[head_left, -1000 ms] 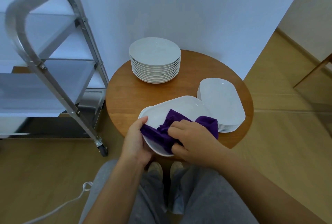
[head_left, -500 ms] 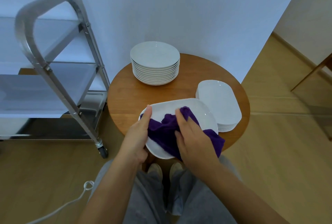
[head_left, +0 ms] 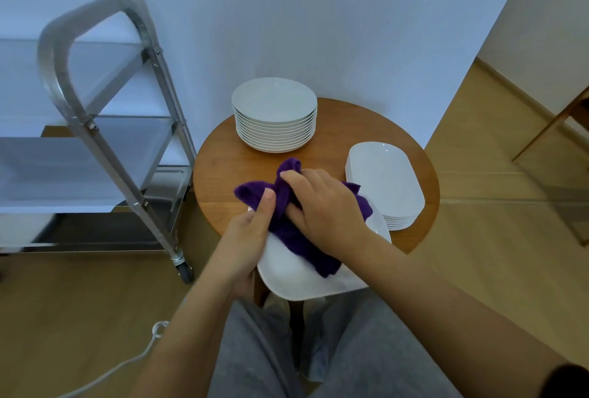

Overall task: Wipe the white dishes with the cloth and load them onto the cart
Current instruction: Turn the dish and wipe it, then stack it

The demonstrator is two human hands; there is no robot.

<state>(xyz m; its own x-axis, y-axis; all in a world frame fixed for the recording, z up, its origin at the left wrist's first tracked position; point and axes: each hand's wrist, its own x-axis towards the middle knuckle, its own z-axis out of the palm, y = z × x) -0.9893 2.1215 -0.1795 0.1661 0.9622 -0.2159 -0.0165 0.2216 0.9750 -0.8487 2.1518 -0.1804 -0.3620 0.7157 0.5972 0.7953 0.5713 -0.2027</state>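
The steel cart [head_left: 105,155] stands left of the round desk [head_left: 223,174], its shelves apparently bare. At the desk's far edge sits a stack of round plates [head_left: 274,117]; at its right edge, a stack of oblong dishes [head_left: 385,180]. One oblong dish [head_left: 296,276] juts beyond the near edge, the left hand [head_left: 247,238] clamped on its left rim, thumb pinning the purple cloth [head_left: 287,232]. The right hand [head_left: 325,209] presses the cloth down, fingers curled over it. With the dish unsupported, hard rubbing could lever it from that one-handed hold.
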